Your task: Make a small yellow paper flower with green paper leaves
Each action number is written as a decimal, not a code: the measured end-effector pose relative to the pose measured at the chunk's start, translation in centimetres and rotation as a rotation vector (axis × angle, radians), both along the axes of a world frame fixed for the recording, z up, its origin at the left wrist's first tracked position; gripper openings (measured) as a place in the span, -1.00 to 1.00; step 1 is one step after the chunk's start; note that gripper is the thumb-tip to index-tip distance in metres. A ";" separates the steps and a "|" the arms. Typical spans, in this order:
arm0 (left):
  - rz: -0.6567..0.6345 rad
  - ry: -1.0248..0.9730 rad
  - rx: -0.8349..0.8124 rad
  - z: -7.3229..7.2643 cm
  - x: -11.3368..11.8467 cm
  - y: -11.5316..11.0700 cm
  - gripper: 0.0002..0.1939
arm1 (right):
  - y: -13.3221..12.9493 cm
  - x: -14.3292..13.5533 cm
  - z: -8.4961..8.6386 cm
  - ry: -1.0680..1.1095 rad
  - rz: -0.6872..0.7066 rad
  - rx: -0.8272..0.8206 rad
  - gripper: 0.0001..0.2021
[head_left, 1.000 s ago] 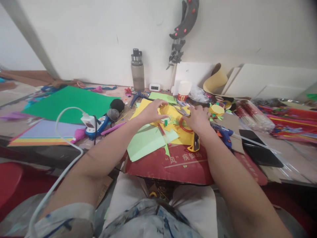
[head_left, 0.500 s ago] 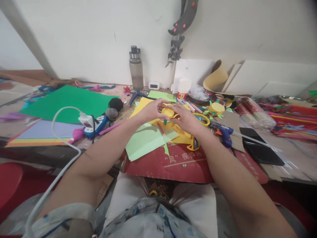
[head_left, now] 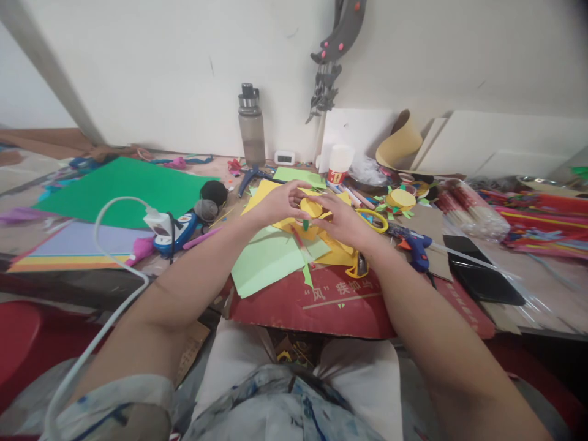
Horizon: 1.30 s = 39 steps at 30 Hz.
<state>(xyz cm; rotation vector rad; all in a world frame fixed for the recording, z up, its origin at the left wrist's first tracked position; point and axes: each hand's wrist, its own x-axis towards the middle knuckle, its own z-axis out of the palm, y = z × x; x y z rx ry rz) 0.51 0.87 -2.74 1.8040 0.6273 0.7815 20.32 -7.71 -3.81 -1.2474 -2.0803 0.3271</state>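
Holds a small yellow paper piece (head_left: 311, 207) between left hand (head_left: 285, 203) and right hand (head_left: 339, 217), just beyond the light green sheet (head_left: 264, 260), with finger contact partly hidden. Joins right to left after quitting the scissors, baring a yellow loop (head_left: 384, 224) right of the sheet; apparently trades tool for two-handed handling.

I've brought my right hand (head_left: 340, 220) across from the silver-bladed, orange-handled scissors to the round yellow paper piece (head_left: 311, 207) at my left hand (head_left: 285, 205).

Paper (head_left: 266, 260) on cardboard (head_left: 342, 318) | clock (head_left: 285, 158) between bottle (head_left: 252, 133) and cup (head_left: 339, 163)
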 end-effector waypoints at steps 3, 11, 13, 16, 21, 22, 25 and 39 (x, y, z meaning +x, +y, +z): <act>-0.044 0.010 -0.009 -0.1 -0.1 -0.1 -0.17 | 0.3 0.3 -0.1 0.032 -0.051 -0.081 -0.43; -0.049 0.005 0.021 -0.5 0.0 0.1 -0.16 | 0.1 0.3 -0.1 -0.023 -0.094 -0.050 -0.45; -0.005 0.024 0.047 -0.5 0.0 0.3 -0.23 | 0.2 0.3 -0.3 -0.007 -0.131 -0.045 -0.48; 0.157 0.065 0.097 -0.4 -0.3 0.6 -0.56 | 0.5 0.5 -0.9 0.028 -0.229 -0.016 -0.47; 0.370 0.307 0.155 -0.1 -1.1 1.2 -0.61 | 0.7 0.3 -0.9 0.092 -0.384 -0.047 -0.54; 0.379 0.380 0.182 -0.2 -1.1 1.2 -0.59 | 0.6 0.1 -0.7 0.093 -0.395 -0.077 -0.55; 0.354 0.543 0.290 -0.6 -0.8 1.2 -0.58 | 0.1 -0.5 -0.3 0.078 -0.409 -0.162 -0.55; 0.381 0.666 0.401 -0.5 0.2 -0.1 -0.80 | 0.0 -1.2 -0.6 0.113 -0.384 -0.173 -0.50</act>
